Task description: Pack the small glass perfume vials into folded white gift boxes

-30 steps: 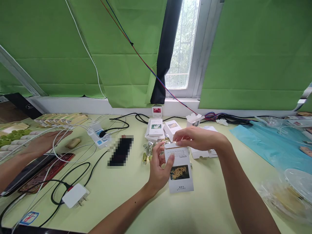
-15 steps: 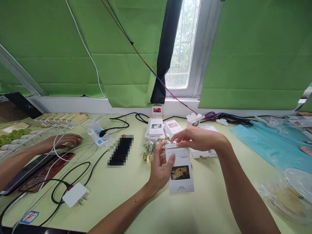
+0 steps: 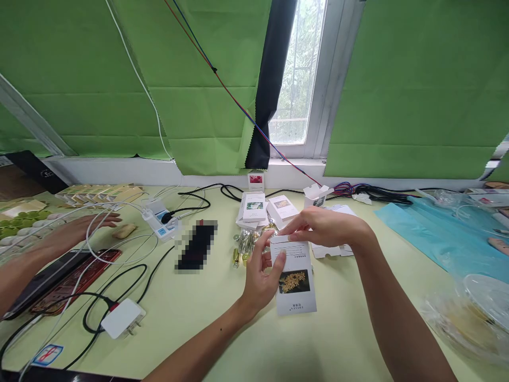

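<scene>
holding white box [image 3: 296, 302] in left hand [image 3: 260, 281]; touching the box's far end with right hand [image 3: 328, 225], cannot tell whether pinching

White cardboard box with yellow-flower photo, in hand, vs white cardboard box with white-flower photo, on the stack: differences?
Photo: the white cardboard yellow-flower box shows yellow blooms on dark; the white cardboard white-flower box shows white blooms on green.
Pose: the left hand grips the yellow-flower box, the right hand at its upper end; the white-flower box lies on other white boxes.
Shared: white face, flower photo.
</scene>
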`<state>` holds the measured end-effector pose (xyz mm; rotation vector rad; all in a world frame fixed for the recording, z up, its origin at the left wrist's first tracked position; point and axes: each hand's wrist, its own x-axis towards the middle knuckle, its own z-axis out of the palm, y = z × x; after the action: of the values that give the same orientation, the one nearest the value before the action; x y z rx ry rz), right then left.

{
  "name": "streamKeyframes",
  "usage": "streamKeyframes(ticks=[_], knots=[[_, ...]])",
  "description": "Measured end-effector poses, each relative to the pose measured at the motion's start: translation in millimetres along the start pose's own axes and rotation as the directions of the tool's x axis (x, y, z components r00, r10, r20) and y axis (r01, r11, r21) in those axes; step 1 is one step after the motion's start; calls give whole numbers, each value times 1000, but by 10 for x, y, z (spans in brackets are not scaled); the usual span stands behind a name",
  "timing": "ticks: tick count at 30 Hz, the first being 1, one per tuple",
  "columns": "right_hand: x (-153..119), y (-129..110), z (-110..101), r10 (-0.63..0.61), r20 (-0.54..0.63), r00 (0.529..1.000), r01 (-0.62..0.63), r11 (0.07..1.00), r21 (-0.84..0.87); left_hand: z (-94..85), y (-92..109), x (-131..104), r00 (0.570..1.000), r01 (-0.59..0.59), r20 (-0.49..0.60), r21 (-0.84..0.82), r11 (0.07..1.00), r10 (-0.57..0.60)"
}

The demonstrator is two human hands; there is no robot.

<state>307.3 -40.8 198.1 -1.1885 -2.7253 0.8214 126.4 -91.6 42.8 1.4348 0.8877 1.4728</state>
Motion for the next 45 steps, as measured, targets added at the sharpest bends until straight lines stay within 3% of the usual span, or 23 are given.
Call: streamKeyframes(ticks=[17, 33, 45], knots=[[-3, -8, -4, 16, 30, 999, -15, 1000, -20, -3, -9, 2, 1000, -11, 17, 41, 999, 11], [-38, -22, -14, 13, -17, 1000, -13, 1000, -23, -15, -4, 25, 999, -37, 8, 43, 998, 36], [-54, 68, -17, 135, 20, 991, -136, 990, 34, -14, 56, 47, 999, 8, -44, 13, 1000, -7]])
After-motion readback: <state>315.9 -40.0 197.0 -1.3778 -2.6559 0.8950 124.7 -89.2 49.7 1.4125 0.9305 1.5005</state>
